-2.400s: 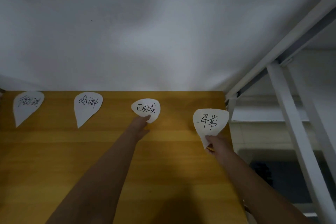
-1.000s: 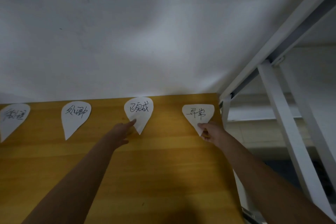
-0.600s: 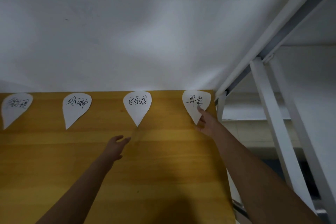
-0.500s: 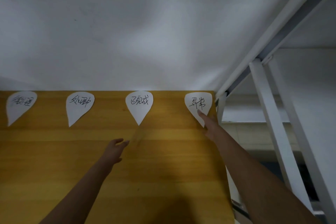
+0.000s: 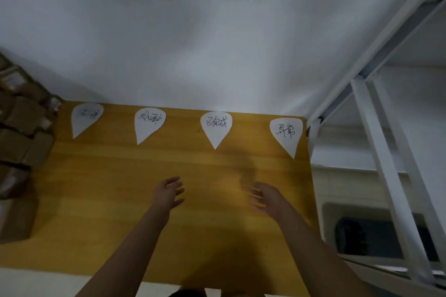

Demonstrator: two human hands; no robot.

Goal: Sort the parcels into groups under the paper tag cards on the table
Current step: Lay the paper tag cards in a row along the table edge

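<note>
Several white teardrop tag cards with handwriting lie in a row along the far edge of the yellow wooden table (image 5: 101,190): the far-left card (image 5: 85,119), the second card (image 5: 149,125), the third card (image 5: 216,128) and the far-right card (image 5: 286,134). A pile of brown cardboard parcels (image 5: 21,142) is stacked at the table's left end. My left hand (image 5: 167,194) hovers over the middle of the table, fingers spread, holding nothing. My right hand (image 5: 266,196) hovers beside it, also spread and empty, slightly blurred.
A white wall rises behind the table. A white metal shelf frame (image 5: 376,142) stands right of the table's right edge, with a dark object (image 5: 354,239) low behind it.
Both hands have let go of the third and far-right cards and pulled back toward me to mid-table. The view has shifted left, so the parcel pile now shows.
</note>
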